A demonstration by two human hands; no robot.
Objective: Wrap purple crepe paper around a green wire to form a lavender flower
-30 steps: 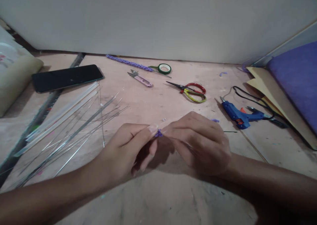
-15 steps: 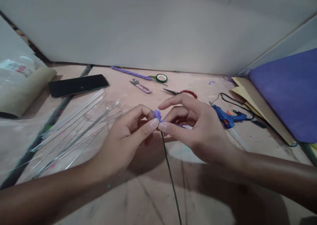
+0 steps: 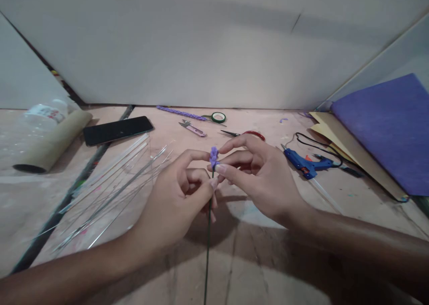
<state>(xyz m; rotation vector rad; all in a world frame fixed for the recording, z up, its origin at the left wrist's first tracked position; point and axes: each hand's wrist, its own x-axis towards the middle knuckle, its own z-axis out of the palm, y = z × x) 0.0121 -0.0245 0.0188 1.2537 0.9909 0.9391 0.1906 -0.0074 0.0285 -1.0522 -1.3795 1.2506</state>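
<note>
**Fingertips closing on a purple bud atop a green wire**

Fingers of both hands are meeting at one small spot above the table. The left hand (image 3: 177, 193) is curling inward, its thumb and forefinger pressing together around the thin green wire stem (image 3: 208, 247) just under the tip. The right hand (image 3: 264, 180) is coming in from the other side, its thumb and forefinger pinching at the little purple bud (image 3: 214, 153) that is sitting on the stem's upper end, while its remaining fingers are fanning loosely behind.

The stem's long axis is running nearly straight up and down in the picture: from the bud between the fingertips it is dropping toward the person and passing out of the lower edge. The bud is therefore lying just above the left fingertips and right at the right fingertips, so both hands are equally close, with the left one gripping lower on the wire.

On the pink table (image 3: 254, 260) beyond the hands, a blue glue gun (image 3: 306, 164) is lying to the right, near a purple sheet (image 3: 389, 126). Red-handled scissors (image 3: 250, 134), a small thread snipper (image 3: 192, 128), a green tape roll (image 3: 218, 116) and a purple braided strip (image 3: 181, 113) are resting further back. To the left, clear sticks and wires (image 3: 114, 180) are spreading out near a black phone (image 3: 117, 130).
</note>
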